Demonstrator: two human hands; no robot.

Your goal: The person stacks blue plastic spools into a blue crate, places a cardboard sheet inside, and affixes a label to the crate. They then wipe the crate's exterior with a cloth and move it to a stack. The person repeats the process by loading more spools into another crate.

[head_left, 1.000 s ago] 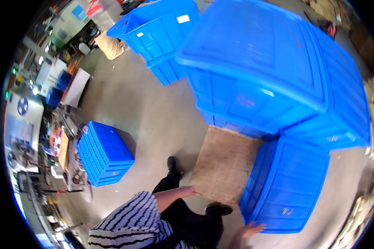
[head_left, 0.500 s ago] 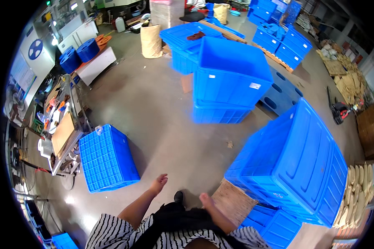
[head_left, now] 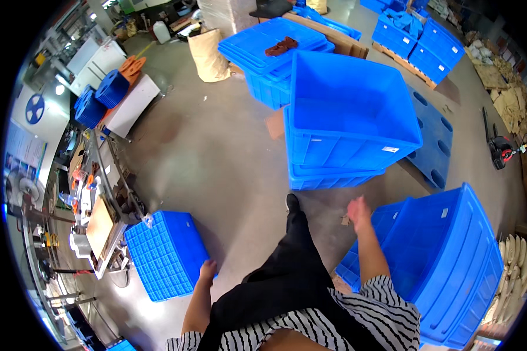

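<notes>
My right hand reaches forward over the floor, its fingers slightly apart and nothing in it. It is between an open blue bin, stacked on another blue bin, and the large blue bins at the right. My left hand hangs low in front of the right side of a blue crate, whose gridded face is toward the left. I see the back of that hand; its fingers are mostly hidden. Nothing shows in it.
Behind the open bin stands a lidded blue bin with a brown cloth on top. A blue pallet lies on the floor to its right. At the left is a cluttered workbench. A hand pallet truck stands far right.
I have stepped forward, so the stacked bins appear nearer. My right hand has moved forward and to the right; my left hand has swung lower and back, closer in view to the crate.
</notes>
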